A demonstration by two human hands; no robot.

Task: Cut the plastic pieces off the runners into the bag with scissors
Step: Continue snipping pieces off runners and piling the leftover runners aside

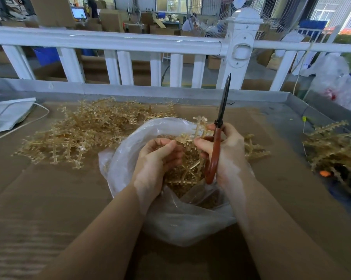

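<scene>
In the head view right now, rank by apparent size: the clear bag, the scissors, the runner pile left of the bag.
1. Runner pile and clear bag: similar, and the bag is nearer, so unranked.
2. Scissors, clearly smallest.

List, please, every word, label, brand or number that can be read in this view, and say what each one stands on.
None can be read.
Monitor screen in the background: something is displayed, too small and blurred to read.
Grey bag at the left of the table: no legible print.
Scissors, clear bag and white railing: no visible marking.
</scene>
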